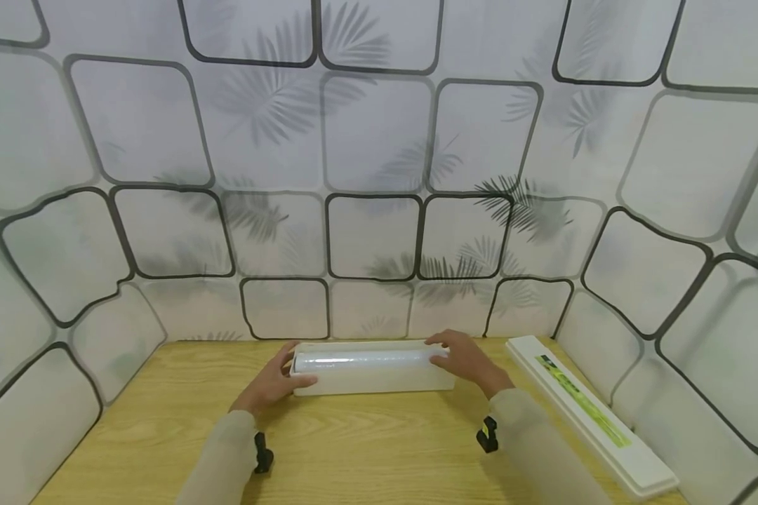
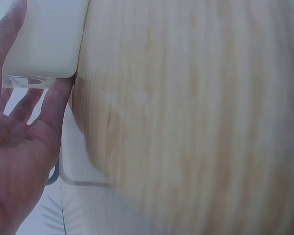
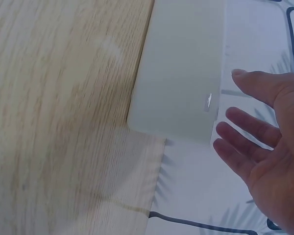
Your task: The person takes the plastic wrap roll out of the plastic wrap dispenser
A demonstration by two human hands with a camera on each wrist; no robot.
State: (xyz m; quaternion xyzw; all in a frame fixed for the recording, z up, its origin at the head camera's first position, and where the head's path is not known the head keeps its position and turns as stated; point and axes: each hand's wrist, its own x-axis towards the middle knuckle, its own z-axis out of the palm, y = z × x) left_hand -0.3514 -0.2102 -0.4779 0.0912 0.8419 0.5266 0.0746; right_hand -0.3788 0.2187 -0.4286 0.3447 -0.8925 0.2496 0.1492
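Observation:
A long white cling film box (image 1: pixel 374 381) lies crosswise on the table with its top uncovered. Inside it shows a shiny roll of clear film (image 1: pixel 363 360). My left hand (image 1: pixel 270 382) holds the box's left end, thumb along the front wall and fingers round the end; the left wrist view has that hand (image 2: pixel 27 142) with fingertips low at the box corner (image 2: pixel 46 41). Over the right end hovers my right hand (image 1: pixel 469 359), its fingers spread and loosely bent. In the right wrist view this hand (image 3: pixel 267 137) is just apart from the box (image 3: pixel 179 73).
A long white lid (image 1: pixel 634 459) with a green and yellow label (image 1: pixel 584 401) lies slantwise along the table's right side. The wooden table (image 1: pixel 366 449) ends against a patterned cloth (image 1: pixel 373 238) behind and at both sides. Black straps or mounts sit on both wrists.

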